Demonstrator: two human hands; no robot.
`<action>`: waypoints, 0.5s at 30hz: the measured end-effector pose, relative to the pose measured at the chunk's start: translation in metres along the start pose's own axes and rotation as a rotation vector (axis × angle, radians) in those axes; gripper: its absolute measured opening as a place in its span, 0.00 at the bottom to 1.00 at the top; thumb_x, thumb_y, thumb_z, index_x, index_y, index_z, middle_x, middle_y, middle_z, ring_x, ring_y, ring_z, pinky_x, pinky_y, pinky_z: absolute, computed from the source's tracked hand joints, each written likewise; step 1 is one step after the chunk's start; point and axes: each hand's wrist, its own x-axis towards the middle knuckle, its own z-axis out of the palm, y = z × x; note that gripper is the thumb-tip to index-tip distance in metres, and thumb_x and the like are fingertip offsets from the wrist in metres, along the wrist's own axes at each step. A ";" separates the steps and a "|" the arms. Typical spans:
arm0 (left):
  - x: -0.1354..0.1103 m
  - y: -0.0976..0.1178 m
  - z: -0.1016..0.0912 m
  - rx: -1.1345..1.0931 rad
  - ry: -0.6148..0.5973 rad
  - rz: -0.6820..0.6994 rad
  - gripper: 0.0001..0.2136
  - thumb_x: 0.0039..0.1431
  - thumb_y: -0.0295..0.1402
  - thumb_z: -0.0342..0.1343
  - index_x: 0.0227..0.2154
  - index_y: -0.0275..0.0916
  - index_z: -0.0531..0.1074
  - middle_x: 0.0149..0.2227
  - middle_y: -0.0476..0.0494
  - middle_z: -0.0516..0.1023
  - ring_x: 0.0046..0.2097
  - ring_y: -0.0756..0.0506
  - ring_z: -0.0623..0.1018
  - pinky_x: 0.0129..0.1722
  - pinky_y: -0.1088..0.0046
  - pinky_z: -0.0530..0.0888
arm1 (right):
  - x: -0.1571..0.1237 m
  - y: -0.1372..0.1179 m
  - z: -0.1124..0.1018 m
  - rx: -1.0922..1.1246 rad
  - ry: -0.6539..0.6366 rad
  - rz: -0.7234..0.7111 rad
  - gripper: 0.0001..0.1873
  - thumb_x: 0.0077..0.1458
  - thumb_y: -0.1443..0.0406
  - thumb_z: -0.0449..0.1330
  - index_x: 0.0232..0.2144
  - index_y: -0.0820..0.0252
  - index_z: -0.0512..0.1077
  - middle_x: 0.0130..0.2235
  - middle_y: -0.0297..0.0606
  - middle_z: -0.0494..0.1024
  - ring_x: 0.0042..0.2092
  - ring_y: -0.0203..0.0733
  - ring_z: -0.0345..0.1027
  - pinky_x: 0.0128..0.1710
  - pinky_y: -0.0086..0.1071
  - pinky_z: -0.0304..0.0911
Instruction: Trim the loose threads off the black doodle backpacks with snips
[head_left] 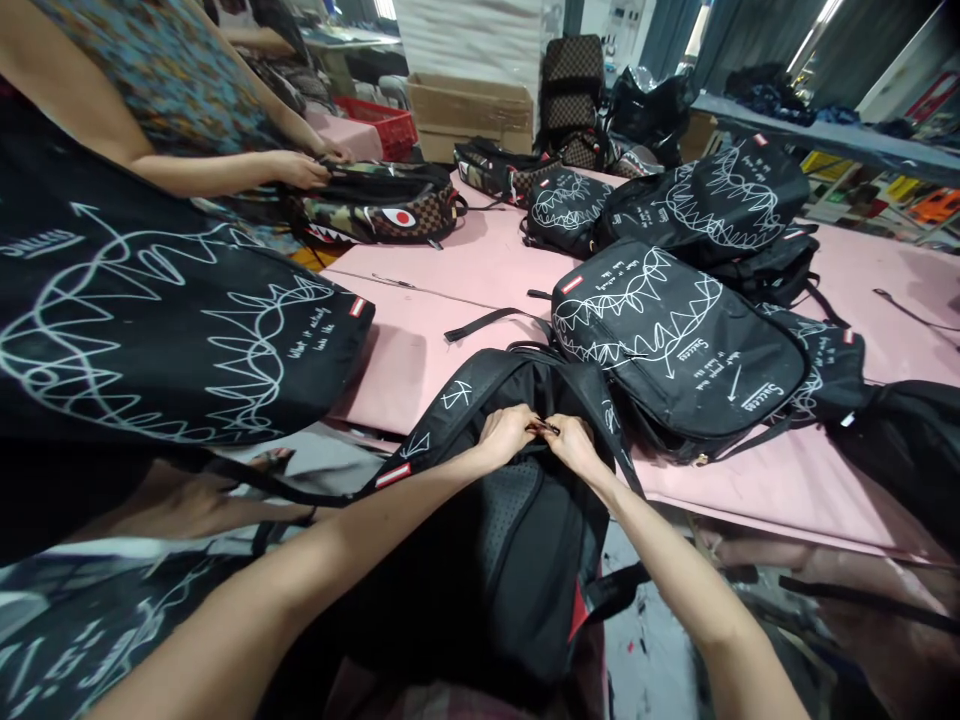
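Observation:
A black backpack (517, 550) leans against the near edge of the table, with its padded back panel and shoulder straps facing me. Both of my hands meet at its upper part, between the straps. My left hand (510, 436) is closed in a pinch, and my right hand (571, 444) pinches close beside it. Between the fingertips a small dark piece of the backpack shows, too small to name. White drawn marks and a red-and-white label (394, 475) are on the left shoulder strap (442, 410).
Several black backpacks with white scribbles, one close by (675, 340), lie on the pink table (450, 275). Another large one (172, 330) hangs at left. A co-worker's hands (304, 168) hold a camouflage-and-checkered bag (375, 205). Behind are a cardboard box (471, 115) and a red crate (386, 122).

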 end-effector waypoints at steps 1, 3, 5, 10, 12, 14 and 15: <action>0.000 -0.001 0.000 0.000 0.000 0.003 0.10 0.55 0.30 0.54 0.38 0.45 0.76 0.41 0.48 0.77 0.40 0.46 0.76 0.38 0.74 0.68 | 0.001 0.002 0.000 0.006 -0.004 -0.016 0.12 0.55 0.65 0.54 0.24 0.62 0.73 0.27 0.36 0.75 0.28 0.37 0.66 0.27 0.26 0.51; 0.000 -0.002 0.000 0.003 -0.003 0.009 0.10 0.56 0.30 0.53 0.38 0.44 0.76 0.40 0.48 0.77 0.40 0.46 0.76 0.39 0.75 0.68 | 0.001 0.005 0.000 0.022 -0.016 -0.054 0.11 0.55 0.67 0.54 0.25 0.62 0.74 0.27 0.36 0.75 0.29 0.37 0.67 0.28 0.26 0.53; -0.002 -0.002 0.000 0.013 -0.012 0.006 0.09 0.56 0.30 0.52 0.37 0.43 0.76 0.38 0.47 0.78 0.39 0.46 0.76 0.39 0.75 0.68 | 0.001 0.008 -0.005 0.046 -0.014 -0.118 0.10 0.54 0.72 0.53 0.30 0.61 0.74 0.32 0.37 0.76 0.33 0.37 0.68 0.32 0.26 0.57; -0.006 -0.001 -0.001 0.039 -0.034 -0.018 0.10 0.60 0.30 0.47 0.34 0.38 0.74 0.35 0.42 0.77 0.37 0.46 0.76 0.37 0.73 0.67 | -0.001 0.015 -0.031 -0.071 0.173 -0.190 0.16 0.53 0.75 0.52 0.43 0.63 0.70 0.40 0.43 0.74 0.42 0.43 0.68 0.45 0.34 0.60; -0.007 0.000 -0.003 0.046 -0.050 -0.026 0.11 0.60 0.29 0.44 0.34 0.36 0.73 0.35 0.41 0.76 0.36 0.45 0.76 0.36 0.72 0.67 | -0.003 0.014 -0.041 -0.203 0.195 -0.186 0.18 0.53 0.67 0.57 0.48 0.63 0.66 0.44 0.47 0.72 0.47 0.49 0.65 0.50 0.41 0.57; -0.008 0.001 -0.006 0.048 -0.074 -0.026 0.10 0.60 0.28 0.44 0.33 0.36 0.72 0.35 0.40 0.76 0.36 0.44 0.76 0.36 0.71 0.67 | -0.007 0.010 -0.049 -0.294 0.157 -0.202 0.24 0.53 0.61 0.60 0.50 0.65 0.63 0.44 0.50 0.71 0.48 0.52 0.64 0.50 0.43 0.57; -0.008 0.002 -0.007 0.047 -0.087 -0.022 0.10 0.59 0.27 0.45 0.33 0.36 0.72 0.35 0.40 0.76 0.36 0.44 0.76 0.36 0.72 0.67 | -0.008 0.007 -0.052 -0.324 0.127 -0.207 0.23 0.54 0.60 0.59 0.49 0.66 0.63 0.43 0.49 0.72 0.46 0.51 0.65 0.48 0.41 0.58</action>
